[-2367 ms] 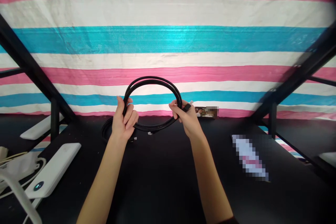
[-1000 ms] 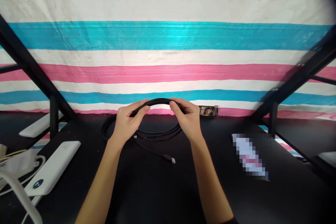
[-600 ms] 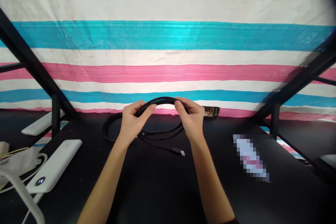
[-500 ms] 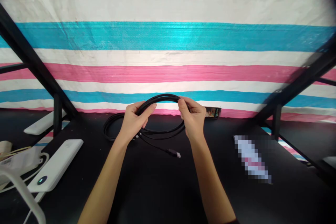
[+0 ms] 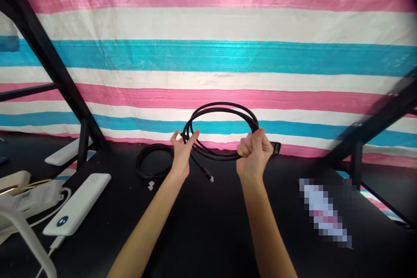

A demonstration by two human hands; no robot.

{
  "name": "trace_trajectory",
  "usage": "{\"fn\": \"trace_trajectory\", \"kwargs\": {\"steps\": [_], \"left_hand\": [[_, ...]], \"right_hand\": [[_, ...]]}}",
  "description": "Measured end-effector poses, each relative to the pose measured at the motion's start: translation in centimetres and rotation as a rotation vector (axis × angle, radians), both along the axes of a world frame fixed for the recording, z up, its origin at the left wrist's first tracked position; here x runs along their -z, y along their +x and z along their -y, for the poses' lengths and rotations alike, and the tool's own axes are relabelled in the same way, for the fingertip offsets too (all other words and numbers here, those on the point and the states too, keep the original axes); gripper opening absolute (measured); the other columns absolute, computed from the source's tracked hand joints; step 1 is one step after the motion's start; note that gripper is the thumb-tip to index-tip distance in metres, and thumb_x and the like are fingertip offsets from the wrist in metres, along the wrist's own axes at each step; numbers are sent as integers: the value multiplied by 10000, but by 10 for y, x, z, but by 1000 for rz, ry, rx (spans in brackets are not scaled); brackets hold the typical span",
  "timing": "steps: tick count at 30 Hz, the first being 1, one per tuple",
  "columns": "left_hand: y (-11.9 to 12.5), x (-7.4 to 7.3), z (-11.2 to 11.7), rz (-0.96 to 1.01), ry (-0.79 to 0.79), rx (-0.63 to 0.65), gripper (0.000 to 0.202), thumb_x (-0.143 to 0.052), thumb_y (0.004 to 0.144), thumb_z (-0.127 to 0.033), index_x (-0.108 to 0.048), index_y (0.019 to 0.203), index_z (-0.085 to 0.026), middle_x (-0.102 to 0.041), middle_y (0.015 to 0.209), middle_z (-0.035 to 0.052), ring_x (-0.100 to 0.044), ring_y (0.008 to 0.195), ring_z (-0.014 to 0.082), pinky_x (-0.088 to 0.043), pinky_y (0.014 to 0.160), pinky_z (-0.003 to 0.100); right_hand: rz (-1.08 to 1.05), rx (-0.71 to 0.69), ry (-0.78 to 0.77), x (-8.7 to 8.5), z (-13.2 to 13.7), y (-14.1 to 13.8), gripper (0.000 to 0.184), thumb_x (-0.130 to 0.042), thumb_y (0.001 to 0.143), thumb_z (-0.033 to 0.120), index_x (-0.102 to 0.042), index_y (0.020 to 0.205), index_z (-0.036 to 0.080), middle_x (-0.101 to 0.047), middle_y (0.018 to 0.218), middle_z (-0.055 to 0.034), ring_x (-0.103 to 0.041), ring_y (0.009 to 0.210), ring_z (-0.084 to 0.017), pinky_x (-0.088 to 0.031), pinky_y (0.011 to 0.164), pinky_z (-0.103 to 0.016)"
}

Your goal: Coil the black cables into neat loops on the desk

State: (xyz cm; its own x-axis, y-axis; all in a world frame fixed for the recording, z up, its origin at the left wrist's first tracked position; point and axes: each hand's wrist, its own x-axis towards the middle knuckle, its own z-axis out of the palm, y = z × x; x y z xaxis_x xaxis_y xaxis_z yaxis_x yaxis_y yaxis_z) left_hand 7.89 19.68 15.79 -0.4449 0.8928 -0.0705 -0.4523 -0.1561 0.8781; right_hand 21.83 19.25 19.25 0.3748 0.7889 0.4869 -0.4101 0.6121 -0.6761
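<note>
A coiled black cable [image 5: 224, 104] is held up in loose loops above the black table, between my two hands. My right hand [image 5: 255, 150] is a closed fist around the right side of the loops. On the left side, my left hand [image 5: 183, 150] grips the coil near a dark end piece, with thumb and forefinger around the strands. One cable end with a pale-tipped plug [image 5: 207, 175] hangs below the loops, between the hands. Another coiled black cable [image 5: 153, 147] lies on the table behind my left hand, partly hidden by it.
A white power bank [image 5: 80, 204] with a small round display lies at the left, near a white adapter [image 5: 39, 197] and pale cords. A phone-like object [image 5: 276, 149] sits behind my right hand. A blurred pale item [image 5: 322, 210] lies right. Striped sheeting [image 5: 221, 56] hangs behind, framed by black bars.
The loops have risen and spread wider. My right hand has turned and closed into a fist around them, and my left hand has moved to the coil's left edge. The view has shifted slightly.
</note>
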Motion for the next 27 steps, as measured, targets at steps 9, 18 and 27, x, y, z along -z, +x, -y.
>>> {"fn": "trace_trajectory", "kwargs": {"steps": [9,18,27], "left_hand": [[5,-12,11,466,108,343,483,-600,813,-245,-281,454,-194,-277,321,-90,-308,292,40,-373,417,189],[-27,-28,14,235,31,430,497,-530,841,-175,-268,419,-191,-235,264,-83,-149,216,33,-98,289,198],[-41,-40,22,299,114,631,503,-497,851,-178,-259,408,-196,-221,264,-78,-151,219,32,-115,298,202]], "right_hand": [[23,-339,-89,5,0,-12,428,-662,727,590,-485,651,208,-123,491,113,-61,387,-40,-69,340,-202],[130,-412,-229,9,-6,-6,359,-673,759,499,-545,1007,273,-263,525,118,-137,360,-21,-89,330,-167],[185,-316,-195,10,-13,-2,389,-663,763,474,-591,1085,270,-432,684,76,-358,396,-20,-335,339,-177]]}}
